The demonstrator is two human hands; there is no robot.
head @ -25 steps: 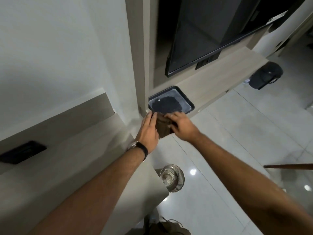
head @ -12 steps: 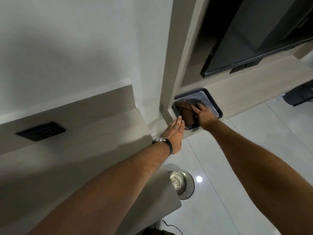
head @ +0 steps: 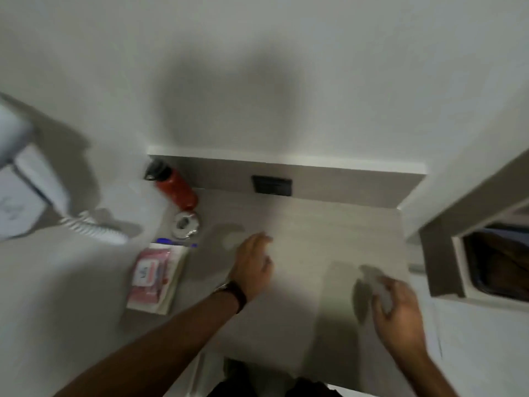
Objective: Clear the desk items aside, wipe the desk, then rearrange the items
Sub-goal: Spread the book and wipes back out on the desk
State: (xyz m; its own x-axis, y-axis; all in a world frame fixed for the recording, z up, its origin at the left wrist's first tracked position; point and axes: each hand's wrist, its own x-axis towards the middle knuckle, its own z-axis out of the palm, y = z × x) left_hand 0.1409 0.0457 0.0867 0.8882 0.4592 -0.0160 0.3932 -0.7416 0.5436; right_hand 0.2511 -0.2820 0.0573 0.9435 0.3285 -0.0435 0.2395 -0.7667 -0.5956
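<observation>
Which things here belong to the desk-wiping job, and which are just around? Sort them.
Job: desk, red bottle, pink wipes pack, metal round item, blue pen.
Just around: wall outlet, corded phone, tray at right.

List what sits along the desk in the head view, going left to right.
White phone with coiled cord → pink wipes pack → red bottle → left hand → black wall socket → right hand → dark tray in the side shelf.
</observation>
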